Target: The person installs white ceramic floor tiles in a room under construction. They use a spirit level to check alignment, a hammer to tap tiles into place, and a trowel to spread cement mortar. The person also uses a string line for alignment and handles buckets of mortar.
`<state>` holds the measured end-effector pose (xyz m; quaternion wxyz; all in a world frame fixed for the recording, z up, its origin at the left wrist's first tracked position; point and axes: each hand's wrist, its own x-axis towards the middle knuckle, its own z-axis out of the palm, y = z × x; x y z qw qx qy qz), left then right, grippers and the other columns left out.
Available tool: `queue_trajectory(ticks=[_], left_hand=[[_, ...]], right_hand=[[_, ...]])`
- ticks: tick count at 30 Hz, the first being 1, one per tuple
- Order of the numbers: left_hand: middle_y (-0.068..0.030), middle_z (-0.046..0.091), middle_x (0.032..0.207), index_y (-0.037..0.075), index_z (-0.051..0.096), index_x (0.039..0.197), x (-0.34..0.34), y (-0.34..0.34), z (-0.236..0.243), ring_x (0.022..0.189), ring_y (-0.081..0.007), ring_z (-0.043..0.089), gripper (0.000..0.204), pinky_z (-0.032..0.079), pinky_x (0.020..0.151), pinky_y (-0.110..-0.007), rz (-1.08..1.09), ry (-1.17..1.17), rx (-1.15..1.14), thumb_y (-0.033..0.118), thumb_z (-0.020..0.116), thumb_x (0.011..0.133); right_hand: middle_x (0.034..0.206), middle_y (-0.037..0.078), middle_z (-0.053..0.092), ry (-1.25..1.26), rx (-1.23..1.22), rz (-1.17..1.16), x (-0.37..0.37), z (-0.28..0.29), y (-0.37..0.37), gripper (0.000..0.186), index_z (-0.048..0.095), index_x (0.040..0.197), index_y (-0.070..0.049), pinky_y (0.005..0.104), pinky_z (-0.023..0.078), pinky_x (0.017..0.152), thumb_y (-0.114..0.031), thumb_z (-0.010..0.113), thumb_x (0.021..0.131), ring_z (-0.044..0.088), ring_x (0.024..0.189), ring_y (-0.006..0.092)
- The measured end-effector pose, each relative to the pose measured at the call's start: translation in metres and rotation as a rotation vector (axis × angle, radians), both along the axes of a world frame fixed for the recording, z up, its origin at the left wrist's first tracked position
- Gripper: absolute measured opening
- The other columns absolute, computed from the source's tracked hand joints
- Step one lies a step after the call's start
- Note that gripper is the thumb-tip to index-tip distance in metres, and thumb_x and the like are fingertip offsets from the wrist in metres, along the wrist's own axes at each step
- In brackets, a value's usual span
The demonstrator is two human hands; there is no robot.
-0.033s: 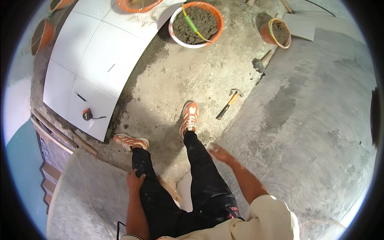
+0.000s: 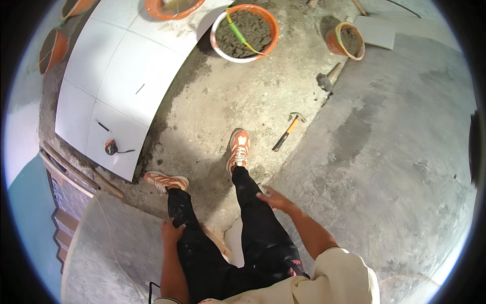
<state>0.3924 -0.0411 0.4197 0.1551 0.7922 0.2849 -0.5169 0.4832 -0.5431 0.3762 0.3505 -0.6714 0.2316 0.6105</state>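
A: Below, where do the hands rest?

B: Left hand (image 2: 172,232) lies flat on the left thigh of the black trousers (image 2: 253,243), fingers loosely spread, holding nothing. Right hand (image 2: 273,198) is open with fingers splayed, just beside the right knee, also empty.

A: Nearest tool?

B: Claw hammer (image 2: 287,131), lying on the bare concrete floor (image 2: 385,167) up and to the right of the right shoe (image 2: 239,149), near it but apart. Its long axis runs diagonally: the orange handle points down-left toward the shoe, the metal head up-right.

A: Surroundings?

B: White tiles (image 2: 126,81) laid at upper left, a tape measure (image 2: 111,147) on them; a mortar-filled bucket (image 2: 245,32) above; a mallet (image 2: 325,80) beyond the hammer; left shoe (image 2: 164,180) beside the tile edge.
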Motion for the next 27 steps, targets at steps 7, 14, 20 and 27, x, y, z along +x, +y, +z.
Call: queue_trajectory(ticks=[7, 14, 20, 27], left_hand=[[-0.0360, 0.047, 0.149, 0.008, 0.020, 0.164, -0.057, -0.025, -0.039, 0.136, -0.0489, 0.051, 0.119, 0.042, 0.113, -0.050, 0.392, 0.093, -0.222, 0.052, 0.085, 0.075], [-0.0419, 0.045, 0.146, 0.016, 0.008, 0.166, -0.019, -0.042, -0.032, 0.134, -0.0542, 0.050, 0.120, 0.041, 0.113, -0.052, 0.306, 0.236, -0.140, 0.049, 0.082, 0.078], [-0.0432, 0.041, 0.148, 0.021, 0.008, 0.167, -0.022, -0.042, -0.033, 0.138, -0.0563, 0.044, 0.115, 0.037, 0.116, -0.053, 0.270, 0.242, -0.150, 0.049, 0.078, 0.080], [-0.0453, 0.037, 0.150, 0.021, 0.007, 0.167, -0.027, -0.043, -0.037, 0.138, -0.0591, 0.040, 0.114, 0.036, 0.116, -0.054, 0.259, 0.266, -0.154, 0.047, 0.078, 0.081]], right_hand=[[0.153, 0.037, 0.040, 0.071, -0.033, 0.106, 0.006, 0.024, 0.033, 0.100, 0.022, 0.162, -0.002, 0.0490, 0.037, 0.118, -0.048, 0.071, 0.088, 0.045, 0.141, 0.0466], [0.153, 0.045, 0.030, 0.143, -0.125, 0.250, 0.019, 0.006, 0.060, 0.100, 0.012, 0.166, -0.016, 0.0555, 0.036, 0.117, -0.047, 0.067, 0.088, 0.039, 0.139, 0.0606], [0.158, 0.044, 0.019, 0.200, -0.203, 0.297, 0.022, 0.008, 0.075, 0.097, 0.008, 0.167, -0.024, 0.0600, 0.035, 0.117, -0.044, 0.063, 0.089, 0.036, 0.139, 0.0630], [0.161, 0.039, 0.018, 0.236, -0.251, 0.402, 0.028, 0.018, 0.089, 0.097, 0.005, 0.167, -0.027, 0.0603, 0.034, 0.116, -0.047, 0.061, 0.091, 0.036, 0.142, 0.0596]])
